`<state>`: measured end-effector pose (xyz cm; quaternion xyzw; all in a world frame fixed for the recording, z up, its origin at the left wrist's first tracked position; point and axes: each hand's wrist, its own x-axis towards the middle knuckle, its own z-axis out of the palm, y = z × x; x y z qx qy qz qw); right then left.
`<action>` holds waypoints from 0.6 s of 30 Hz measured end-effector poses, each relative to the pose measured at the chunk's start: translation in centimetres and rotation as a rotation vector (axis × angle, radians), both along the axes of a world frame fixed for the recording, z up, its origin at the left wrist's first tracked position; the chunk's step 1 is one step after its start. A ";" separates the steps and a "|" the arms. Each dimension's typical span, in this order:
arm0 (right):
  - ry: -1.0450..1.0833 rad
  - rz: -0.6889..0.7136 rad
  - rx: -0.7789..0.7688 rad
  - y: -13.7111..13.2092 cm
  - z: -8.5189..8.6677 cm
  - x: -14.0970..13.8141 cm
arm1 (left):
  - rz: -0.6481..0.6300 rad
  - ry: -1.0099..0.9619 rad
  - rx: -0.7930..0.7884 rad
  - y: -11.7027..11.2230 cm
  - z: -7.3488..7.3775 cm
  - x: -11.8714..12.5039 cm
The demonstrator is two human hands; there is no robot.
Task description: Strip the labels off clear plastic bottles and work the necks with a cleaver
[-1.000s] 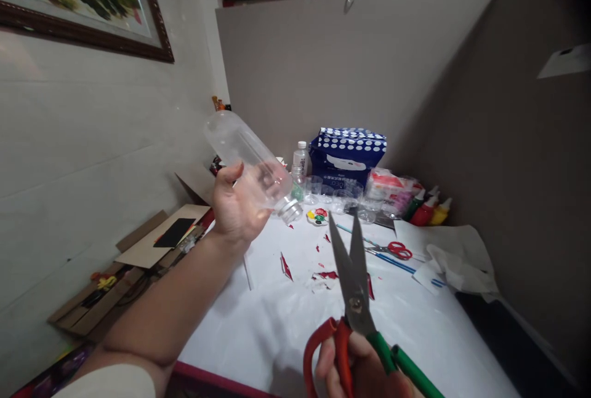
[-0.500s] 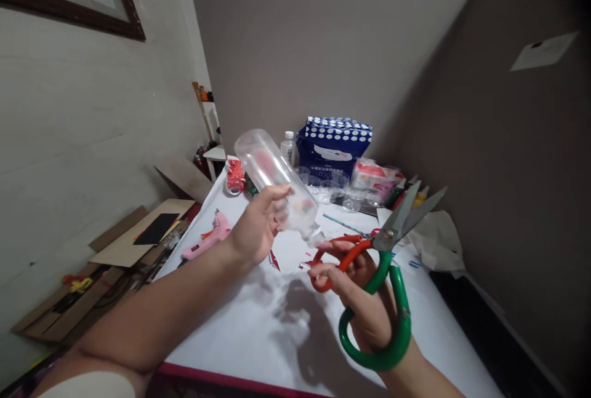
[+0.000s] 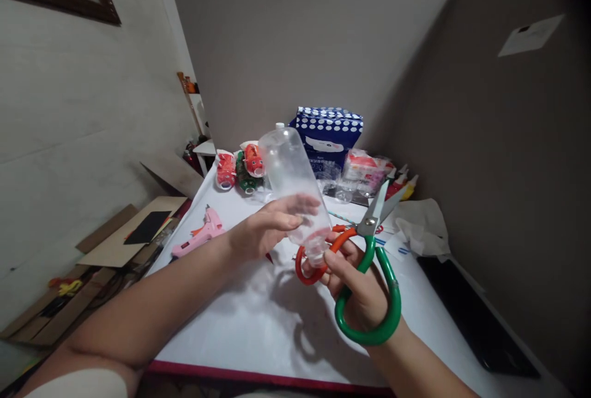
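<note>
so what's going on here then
A person holds a clear plastic bottle above a white-covered table, tilted with its neck pointing down. The left grip is on its body; the right grip is at its neck and also carries scissors with red and green handles. The blades are parted, pointing away from the bottle, and no cut shows in it. A pink glue gun lies to the left.
</note>
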<state>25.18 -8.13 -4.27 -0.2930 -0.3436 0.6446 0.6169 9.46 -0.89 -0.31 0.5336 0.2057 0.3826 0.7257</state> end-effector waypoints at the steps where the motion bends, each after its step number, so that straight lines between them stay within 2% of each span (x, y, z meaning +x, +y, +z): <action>1: 0.030 0.055 -0.022 0.0 0.0 0.0 | -0.033 0.016 -0.009 0.2 0.0 -0.1; 3: 0.061 0.117 -0.058 -0.1 0.1 0.0 | -0.072 0.043 -0.034 0.4 0.0 -0.2; 9: 0.082 0.169 -0.059 -0.6 -0.2 -0.1 | -0.158 0.171 -0.055 0.7 0.4 -0.6; 13: 0.061 0.223 -0.051 -0.8 -0.3 0.0 | -0.080 0.301 0.017 0.5 1.2 -0.7; 18: -0.007 0.259 -0.029 -1.2 -0.7 1.2 | 0.073 0.339 0.116 0.6 2.2 -1.6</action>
